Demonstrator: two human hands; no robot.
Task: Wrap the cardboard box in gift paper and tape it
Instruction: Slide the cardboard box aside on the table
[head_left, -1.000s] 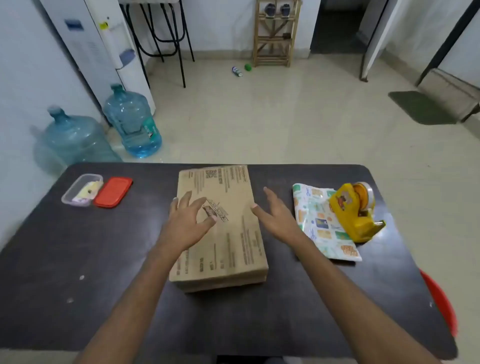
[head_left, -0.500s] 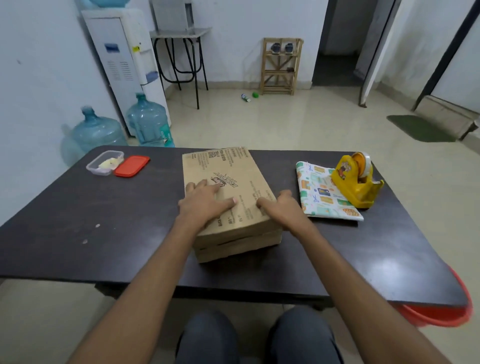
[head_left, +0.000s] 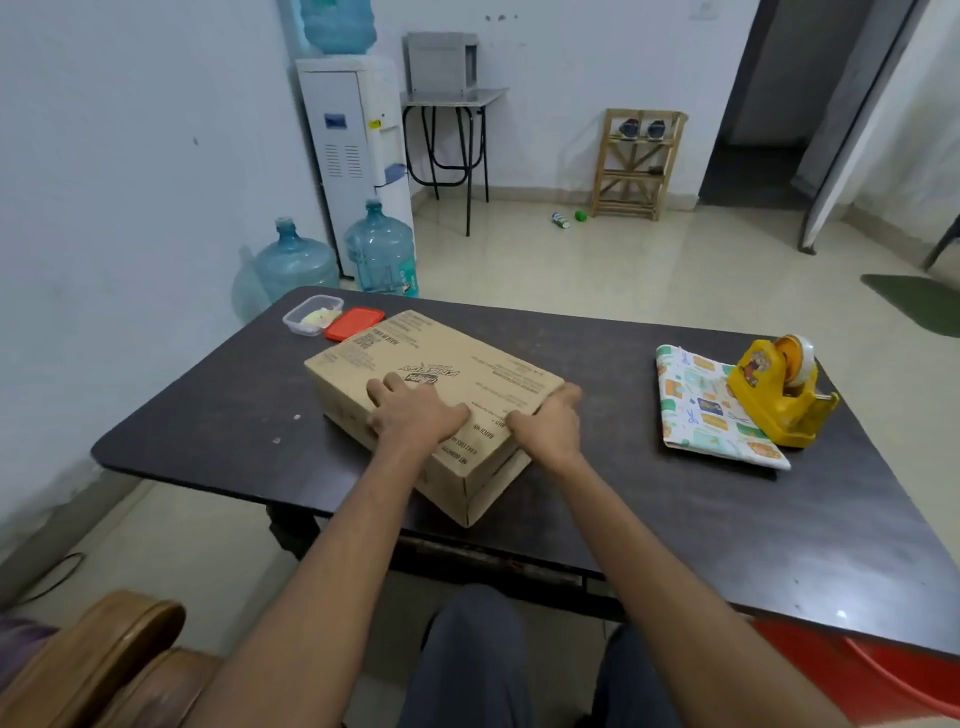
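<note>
A brown printed cardboard box (head_left: 457, 364) lies flat on the dark table (head_left: 675, 519), turned at an angle with one corner near the front edge. My left hand (head_left: 415, 415) presses on its top near the left side. My right hand (head_left: 548, 428) grips its right edge, fingers curled around the corner. A folded sheet of patterned gift paper (head_left: 696, 415) lies on the table to the right. A yellow tape dispenser (head_left: 779, 397) stands on the paper's far right corner.
A clear plastic container (head_left: 311, 314) and its red lid (head_left: 354, 323) sit at the table's back left. Two blue water jugs (head_left: 382, 249) and a dispenser (head_left: 358, 150) stand behind. A red tub (head_left: 872, 670) is under the table's right side; a wooden chair arm (head_left: 104, 654) at bottom left.
Both hands came down onto the box and turned it clockwise, so it now lies at an angle. The camera view has pulled back and tilted up.
</note>
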